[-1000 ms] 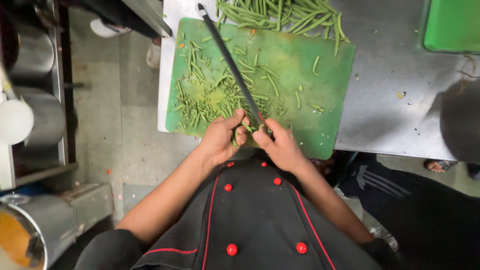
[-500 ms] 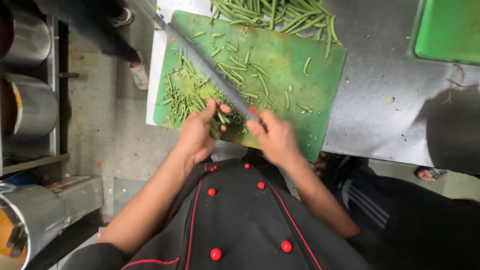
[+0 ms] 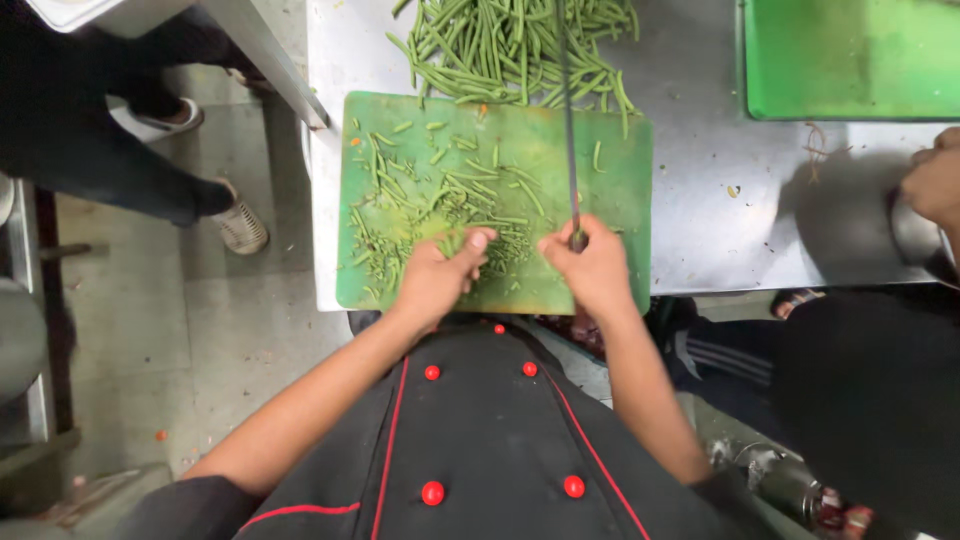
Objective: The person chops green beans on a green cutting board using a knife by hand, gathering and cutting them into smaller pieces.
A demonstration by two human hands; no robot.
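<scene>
A green cutting board [image 3: 620, 190] lies on a steel table, strewn with cut green bean pieces [image 3: 440, 190]. My right hand [image 3: 598, 268] grips the handle of a long knife [image 3: 568, 120], whose blade points away from me across the board. My left hand [image 3: 440, 275] rests on the board's near edge and pinches a small bunch of bean pieces. A pile of whole green beans [image 3: 510, 45] lies on the table just beyond the board.
The steel table [image 3: 720, 230] also carries a second green board [image 3: 850, 55] at the far right. Another person's hand [image 3: 935, 185] holds a steel bowl at the right edge. A person's legs and shoes [image 3: 240, 225] stand on the tiled floor to the left.
The view has swung, so the knife that lay slanted to the left now points straight ahead. Both hands stay at the board's near edge, now a little further apart.
</scene>
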